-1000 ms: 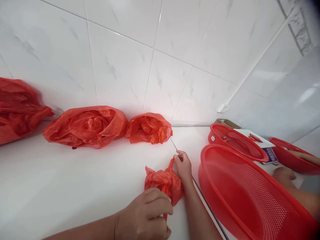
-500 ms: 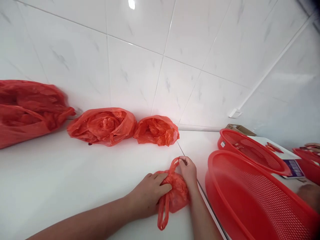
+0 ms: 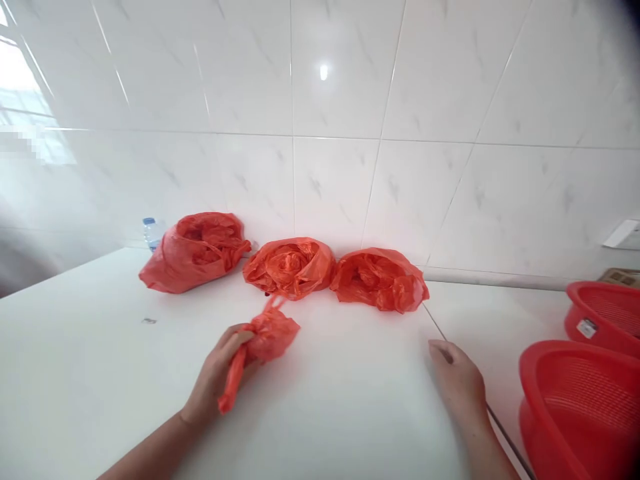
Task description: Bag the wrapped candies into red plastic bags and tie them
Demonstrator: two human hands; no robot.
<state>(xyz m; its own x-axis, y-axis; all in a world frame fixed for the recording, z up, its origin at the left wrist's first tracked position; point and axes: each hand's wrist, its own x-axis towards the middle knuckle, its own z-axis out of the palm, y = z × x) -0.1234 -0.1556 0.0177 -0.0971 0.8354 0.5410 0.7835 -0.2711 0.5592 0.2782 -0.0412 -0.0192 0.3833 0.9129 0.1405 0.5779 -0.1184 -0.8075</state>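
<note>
A small red plastic bag (image 3: 274,337) is gripped in my left hand (image 3: 225,363), its gathered top and one handle hanging toward me. What the bag contains cannot be made out. Over to the right, my right hand (image 3: 459,380) hovers near or rests on the white table (image 3: 360,400) with its fingers curled together and nothing visible in them. Beyond my left hand, three larger red plastic bags stand along the wall: a left one (image 3: 185,257), a middle one (image 3: 290,267) and a right one (image 3: 380,280), with their tops crumpled open.
Two red perforated baskets stand at the right, a near one (image 3: 550,380) and a far one (image 3: 580,310). A clear bottle with a blue cap (image 3: 150,233) is behind the left bag. A small scrap (image 3: 149,321) lies on the table. The tiled wall (image 3: 340,193) bounds the back.
My left hand has carried the small bag leftward, and my right hand has let go of its handle. The view has turned left, so the bottle shows and the scale at right is out of sight.
</note>
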